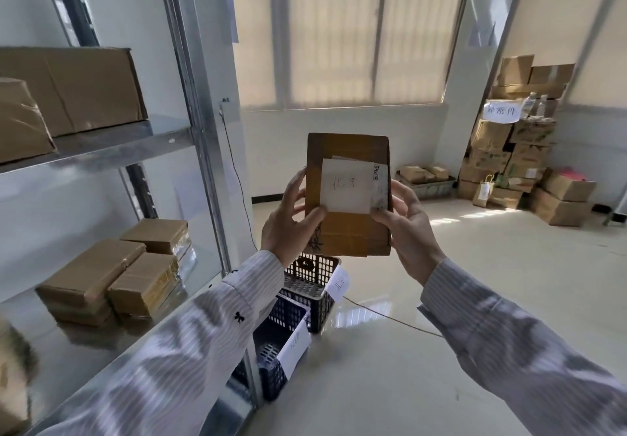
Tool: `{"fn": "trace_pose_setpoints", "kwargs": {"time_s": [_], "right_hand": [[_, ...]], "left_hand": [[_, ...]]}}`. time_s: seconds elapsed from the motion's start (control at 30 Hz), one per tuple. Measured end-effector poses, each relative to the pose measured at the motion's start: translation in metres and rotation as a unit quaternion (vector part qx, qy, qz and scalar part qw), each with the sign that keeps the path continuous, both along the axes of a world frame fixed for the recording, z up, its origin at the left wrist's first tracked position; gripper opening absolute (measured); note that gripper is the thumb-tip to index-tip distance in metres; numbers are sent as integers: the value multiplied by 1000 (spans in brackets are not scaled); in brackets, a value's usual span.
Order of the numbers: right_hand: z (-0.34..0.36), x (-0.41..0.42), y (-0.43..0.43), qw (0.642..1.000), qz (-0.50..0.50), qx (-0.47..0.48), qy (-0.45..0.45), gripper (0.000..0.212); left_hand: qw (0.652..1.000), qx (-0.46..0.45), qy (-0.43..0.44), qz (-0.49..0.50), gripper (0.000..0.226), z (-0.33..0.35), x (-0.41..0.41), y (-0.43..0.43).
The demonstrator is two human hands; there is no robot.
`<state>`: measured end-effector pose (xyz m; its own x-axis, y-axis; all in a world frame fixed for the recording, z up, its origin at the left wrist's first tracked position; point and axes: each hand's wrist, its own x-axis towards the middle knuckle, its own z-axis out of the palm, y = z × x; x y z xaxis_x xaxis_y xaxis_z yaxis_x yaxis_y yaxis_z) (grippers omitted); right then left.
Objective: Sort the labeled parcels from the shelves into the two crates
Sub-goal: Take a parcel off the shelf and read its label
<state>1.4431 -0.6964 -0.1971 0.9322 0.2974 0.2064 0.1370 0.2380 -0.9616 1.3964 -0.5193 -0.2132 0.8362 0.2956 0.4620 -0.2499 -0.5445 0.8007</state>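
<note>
Parcel point(349, 228) stands upright, label facing the camera, both hands' fingers point(385, 213) clamped on its sides.

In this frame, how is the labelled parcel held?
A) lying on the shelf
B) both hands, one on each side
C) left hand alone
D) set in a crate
B: the left hand and the right hand grip opposite side edges of the parcel, held up in the air with its white label facing the camera.
</note>
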Motion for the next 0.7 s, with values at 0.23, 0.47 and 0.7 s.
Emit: {"fn": "trace_pose_setpoints", "kwargs": {"time_s": [0.23, 0.47, 0.7], "right_hand": [[-2, 111, 44, 1000, 16, -10, -1, 49], [-6, 213, 84, 999, 21, -30, -2, 56], [-18, 300, 106, 999, 31, -39, 7, 53]], "left_hand": [[999, -29, -3, 20, 70, -9, 101, 39], [998, -29, 9, 48, 72, -11, 193, 76], [997, -55, 30, 47, 71, -19, 273, 92]]}}
